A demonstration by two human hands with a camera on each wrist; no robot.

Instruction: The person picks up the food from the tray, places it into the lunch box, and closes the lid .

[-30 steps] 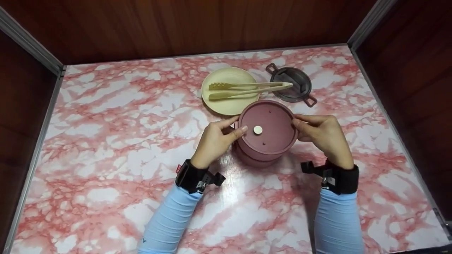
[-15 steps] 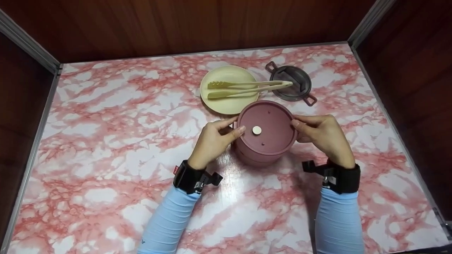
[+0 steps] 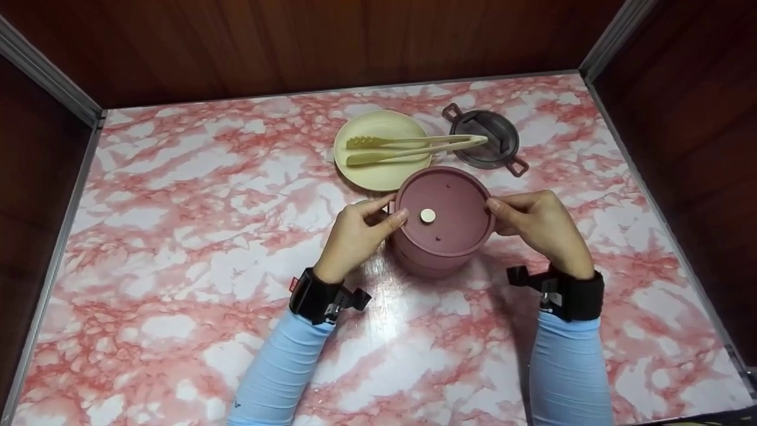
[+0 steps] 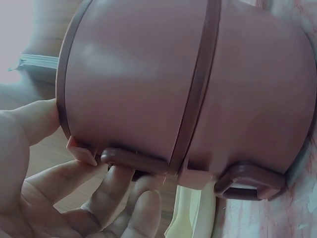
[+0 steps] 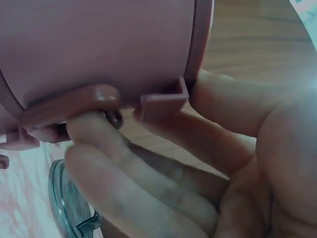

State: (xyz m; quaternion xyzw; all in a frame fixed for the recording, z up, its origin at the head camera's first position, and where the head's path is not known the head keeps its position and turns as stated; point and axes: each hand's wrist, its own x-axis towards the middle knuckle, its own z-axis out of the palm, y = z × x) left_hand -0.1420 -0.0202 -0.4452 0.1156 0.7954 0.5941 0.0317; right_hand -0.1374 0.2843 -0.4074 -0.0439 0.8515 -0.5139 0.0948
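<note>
Two dusky-pink toy pots stand stacked on the table. The upper pot (image 3: 455, 207) has a flat top with a cream knob (image 3: 427, 216); the lower pot (image 4: 262, 94) sits beneath it. My left hand (image 3: 355, 236) grips the upper pot's left side, with the thumb at the top rim and fingers at the side handle (image 4: 136, 161). Across from it, my right hand (image 3: 541, 228) holds the opposite side, its thumb on the rim and fingers curled at the other handle (image 5: 69, 106). From the head view, most of the lower pot is hidden.
Behind the pots lies a pale yellow plate (image 3: 361, 177) with cream tongs (image 3: 414, 142) across it. The tongs' joined end overlaps a small dark see-through lid or pan (image 3: 497, 130) with two pink handles. Dark wood panels (image 3: 331, 47) bound the marbled table (image 3: 177, 236).
The pots and both hands hold almost the same place, with a very slight shift left in the head view. The grip of both hands looks unchanged.
</note>
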